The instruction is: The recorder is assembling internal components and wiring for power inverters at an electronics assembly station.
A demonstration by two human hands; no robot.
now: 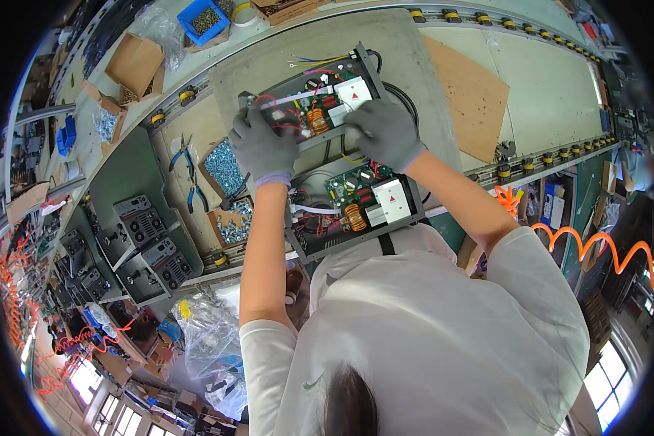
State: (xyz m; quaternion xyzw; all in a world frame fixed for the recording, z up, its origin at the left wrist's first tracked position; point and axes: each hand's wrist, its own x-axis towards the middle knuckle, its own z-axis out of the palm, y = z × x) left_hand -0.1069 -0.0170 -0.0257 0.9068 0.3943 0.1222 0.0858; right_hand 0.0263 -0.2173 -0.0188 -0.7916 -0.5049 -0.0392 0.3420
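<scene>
Two open black metal chassis lie one behind the other on the bench, each with a green circuit board, copper coil and white block inside. My gloved left hand (pixel 264 143) is closed round the left end of the far chassis (pixel 282 99). Along that chassis's near right edge, my gloved right hand (pixel 385 132) has its fingers curled against the metal. Its fingertips are partly hidden. The near chassis (pixel 356 236) rests against my body, below my hands. Loose wires (pixel 320 61) with terminals stick out behind the far chassis, and a black cable (pixel 407 97) loops at its right.
Pliers (pixel 190 174) lie left of my left arm, beside boxes of small screws (pixel 224 168). Finished-looking black units (pixel 138 221) stand on a green tray at left. A roller rail (pixel 527 166) and cardboard sheet (pixel 466 98) are at right. An orange coiled hose (pixel 603 243) hangs at right.
</scene>
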